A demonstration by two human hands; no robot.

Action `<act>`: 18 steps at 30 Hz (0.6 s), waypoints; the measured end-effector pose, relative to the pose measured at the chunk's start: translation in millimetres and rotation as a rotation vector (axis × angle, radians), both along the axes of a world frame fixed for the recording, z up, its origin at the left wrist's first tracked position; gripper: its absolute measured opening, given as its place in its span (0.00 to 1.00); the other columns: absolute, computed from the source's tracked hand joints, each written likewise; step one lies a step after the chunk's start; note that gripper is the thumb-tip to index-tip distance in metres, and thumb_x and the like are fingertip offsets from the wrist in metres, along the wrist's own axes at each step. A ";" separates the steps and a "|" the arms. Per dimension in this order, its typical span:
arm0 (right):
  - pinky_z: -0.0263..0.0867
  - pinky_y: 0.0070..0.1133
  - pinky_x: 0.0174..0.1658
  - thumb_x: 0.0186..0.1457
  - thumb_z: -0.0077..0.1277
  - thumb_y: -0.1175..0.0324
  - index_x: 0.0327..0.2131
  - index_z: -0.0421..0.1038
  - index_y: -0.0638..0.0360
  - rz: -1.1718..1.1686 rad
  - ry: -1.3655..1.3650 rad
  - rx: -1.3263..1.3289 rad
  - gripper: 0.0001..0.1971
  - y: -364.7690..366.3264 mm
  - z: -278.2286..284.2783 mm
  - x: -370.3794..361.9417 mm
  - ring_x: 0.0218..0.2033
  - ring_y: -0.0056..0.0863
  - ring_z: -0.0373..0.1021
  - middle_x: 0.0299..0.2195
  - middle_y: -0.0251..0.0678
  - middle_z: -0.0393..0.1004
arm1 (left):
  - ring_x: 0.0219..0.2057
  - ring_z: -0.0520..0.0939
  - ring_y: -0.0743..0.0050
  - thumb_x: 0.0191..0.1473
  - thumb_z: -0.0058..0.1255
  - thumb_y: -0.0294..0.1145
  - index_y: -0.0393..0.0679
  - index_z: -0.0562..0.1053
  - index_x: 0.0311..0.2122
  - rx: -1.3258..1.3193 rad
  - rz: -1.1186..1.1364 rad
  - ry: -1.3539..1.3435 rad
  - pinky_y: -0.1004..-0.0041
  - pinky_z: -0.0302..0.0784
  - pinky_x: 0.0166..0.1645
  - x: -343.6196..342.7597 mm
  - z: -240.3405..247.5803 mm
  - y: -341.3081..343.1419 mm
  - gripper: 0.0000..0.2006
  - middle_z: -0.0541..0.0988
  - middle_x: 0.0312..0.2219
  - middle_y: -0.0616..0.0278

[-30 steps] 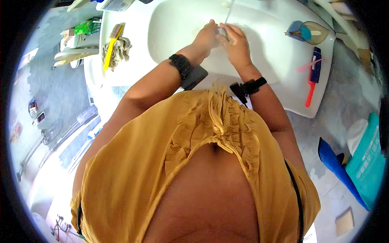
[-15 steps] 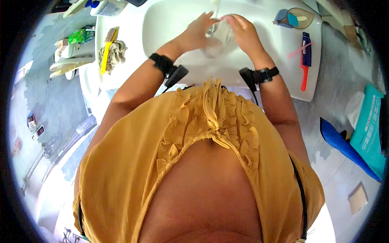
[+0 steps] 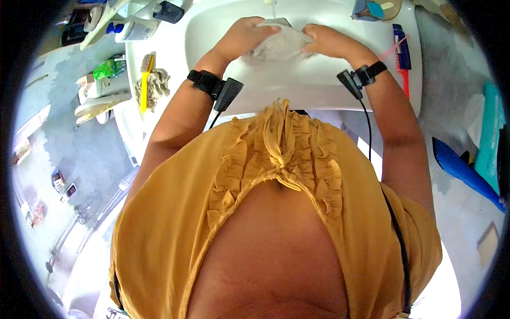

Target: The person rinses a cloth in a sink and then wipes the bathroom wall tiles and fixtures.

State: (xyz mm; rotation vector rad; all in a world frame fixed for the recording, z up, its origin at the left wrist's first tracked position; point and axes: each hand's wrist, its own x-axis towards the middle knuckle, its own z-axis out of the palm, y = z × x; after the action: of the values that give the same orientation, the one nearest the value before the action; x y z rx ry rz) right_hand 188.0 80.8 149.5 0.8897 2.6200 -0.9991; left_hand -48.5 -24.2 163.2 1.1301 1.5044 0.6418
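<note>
A wet grey-white cloth (image 3: 281,47) is stretched between my hands, low over the white sink basin (image 3: 212,32). My left hand (image 3: 248,38) grips its left upper edge, thumb lying over the fabric. At the right edge, the fingers of my right hand (image 3: 328,41) pinch the cloth; their tips are partly hidden. A thin stream of water (image 3: 273,11) comes down just behind the cloth. The cloth's lower edge is blurred by motion.
On the sink's left ledge a yellow-handled brush (image 3: 144,85) lies against a crumpled beige cloth (image 3: 159,87). The right ledge holds a red-handled comb or brush (image 3: 406,82), a dark blue packet (image 3: 402,50) and a translucent dish (image 3: 390,9). A dark bottle (image 3: 169,11) stands at the back left.
The cloth, bunched between my hands before, is now spread out wider. My right hand has moved to the right, away from the left. The whole view has shifted slightly.
</note>
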 end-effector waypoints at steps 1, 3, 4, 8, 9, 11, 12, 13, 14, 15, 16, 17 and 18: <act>0.65 0.26 0.49 0.55 0.56 0.60 0.46 0.70 0.66 -0.036 0.068 -0.020 0.21 3.5 -5.8 0.7 0.41 0.31 0.70 0.41 0.44 0.76 | 0.34 0.79 0.80 0.54 0.59 0.47 0.38 0.78 0.42 -0.003 -0.008 0.010 0.75 0.75 0.40 -2.6 1.0 -3.7 0.21 0.81 0.31 0.63; 0.65 0.23 0.48 0.57 0.52 0.62 0.45 0.70 0.65 -0.093 0.143 -0.198 0.17 17.9 -9.3 2.6 0.42 0.25 0.69 0.41 0.37 0.76 | 0.36 0.79 0.77 0.52 0.59 0.52 0.38 0.75 0.47 0.035 -0.051 -0.132 0.73 0.75 0.42 -6.8 -1.7 -11.9 0.27 0.81 0.34 0.60; 0.65 0.22 0.47 0.58 0.51 0.64 0.45 0.71 0.64 -0.096 0.212 -0.282 0.15 23.9 -12.2 -0.5 0.41 0.22 0.69 0.41 0.35 0.76 | 0.37 0.79 0.74 0.50 0.60 0.53 0.37 0.73 0.51 -0.033 -0.229 0.024 0.72 0.75 0.44 -10.4 -2.7 -14.2 0.31 0.81 0.38 0.59; 0.65 0.20 0.46 0.60 0.48 0.66 0.43 0.72 0.62 -0.111 0.322 -0.335 0.12 39.0 -34.8 -11.7 0.40 0.19 0.69 0.38 0.31 0.76 | 0.38 0.80 0.75 0.56 0.57 0.45 0.37 0.70 0.54 -0.236 -0.343 0.002 0.72 0.77 0.44 -13.9 -20.3 -24.0 0.27 0.80 0.41 0.61; 0.65 0.20 0.46 0.60 0.48 0.64 0.44 0.72 0.63 -0.126 0.291 -0.240 0.13 43.2 -46.2 -12.4 0.40 0.19 0.69 0.39 0.31 0.77 | 0.38 0.80 0.75 0.56 0.57 0.45 0.37 0.70 0.54 -0.239 -0.345 0.003 0.72 0.77 0.44 -15.2 -23.1 -26.1 0.27 0.80 0.41 0.61; 0.62 0.30 0.53 0.59 0.49 0.64 0.54 0.61 0.60 -0.179 0.285 0.074 0.21 70.3 -93.1 31.4 0.49 0.38 0.65 0.49 0.43 0.69 | 0.37 0.82 0.73 0.56 0.56 0.43 0.38 0.71 0.53 -0.201 -0.017 -0.501 0.74 0.79 0.41 -6.8 -21.4 -20.6 0.24 0.80 0.39 0.60; 0.58 0.39 0.60 0.57 0.50 0.63 0.64 0.50 0.57 -0.203 0.271 0.377 0.33 77.4 -108.9 49.7 0.58 0.57 0.60 0.60 0.55 0.60 | 0.41 0.82 0.71 0.60 0.51 0.35 0.39 0.68 0.54 -0.242 0.068 -0.691 0.71 0.81 0.46 -2.1 -20.8 -14.1 0.20 0.79 0.42 0.59; 0.58 0.39 0.60 0.57 0.50 0.63 0.64 0.50 0.57 -0.184 0.288 0.362 0.33 61.6 -98.0 28.4 0.58 0.57 0.60 0.60 0.55 0.60 | 0.41 0.82 0.71 0.60 0.51 0.35 0.39 0.68 0.54 -0.244 0.096 -0.679 0.71 0.81 0.46 -7.6 -21.2 -21.8 0.20 0.79 0.42 0.59; 0.62 0.30 0.54 0.60 0.49 0.61 0.55 0.62 0.60 -0.413 0.377 0.168 0.23 37.7 -89.0 7.3 0.51 0.40 0.65 0.51 0.44 0.69 | 0.43 0.81 0.71 0.60 0.50 0.37 0.39 0.67 0.55 -0.221 0.198 -0.764 0.71 0.80 0.46 -11.2 -22.5 -28.7 0.20 0.78 0.44 0.59; 0.66 0.20 0.49 0.62 0.48 0.59 0.46 0.73 0.63 -0.640 0.452 -0.022 0.17 17.0 -70.6 -13.9 0.43 0.22 0.71 0.41 0.33 0.77 | 0.44 0.81 0.70 0.61 0.49 0.38 0.40 0.66 0.56 -0.187 0.291 -0.855 0.71 0.80 0.47 -12.2 -23.3 -30.2 0.21 0.77 0.46 0.59; 0.65 0.21 0.51 0.62 0.49 0.53 0.48 0.73 0.63 -0.579 0.462 -0.236 0.22 0.2 -69.6 -24.6 0.46 0.24 0.71 0.44 0.35 0.77 | 0.44 0.80 0.69 0.62 0.49 0.40 0.40 0.66 0.56 -0.181 0.306 -0.829 0.71 0.79 0.49 -7.2 -24.5 -26.0 0.21 0.77 0.46 0.59; 0.64 0.21 0.51 0.62 0.49 0.51 0.47 0.73 0.63 -0.517 0.485 -0.324 0.23 -23.1 -61.9 -40.3 0.46 0.24 0.70 0.44 0.34 0.77 | 0.44 0.80 0.69 0.62 0.49 0.40 0.40 0.66 0.56 -0.180 0.315 -0.832 0.71 0.79 0.49 -8.5 -29.1 -24.2 0.21 0.77 0.46 0.59; 0.68 0.29 0.45 0.59 0.48 0.44 0.44 0.76 0.63 -0.417 0.576 -0.308 0.28 -42.6 -49.7 -52.8 0.39 0.33 0.75 0.36 0.43 0.80 | 0.44 0.80 0.69 0.62 0.48 0.41 0.40 0.66 0.56 -0.158 0.278 -0.781 0.70 0.78 0.49 -12.1 -36.4 -21.4 0.21 0.77 0.46 0.60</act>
State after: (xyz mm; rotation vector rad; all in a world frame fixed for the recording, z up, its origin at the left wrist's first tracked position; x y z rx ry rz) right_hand 135.3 38.2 99.8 1.2434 2.6228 -1.9622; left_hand -60.6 -45.6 126.8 0.4494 1.0035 0.9927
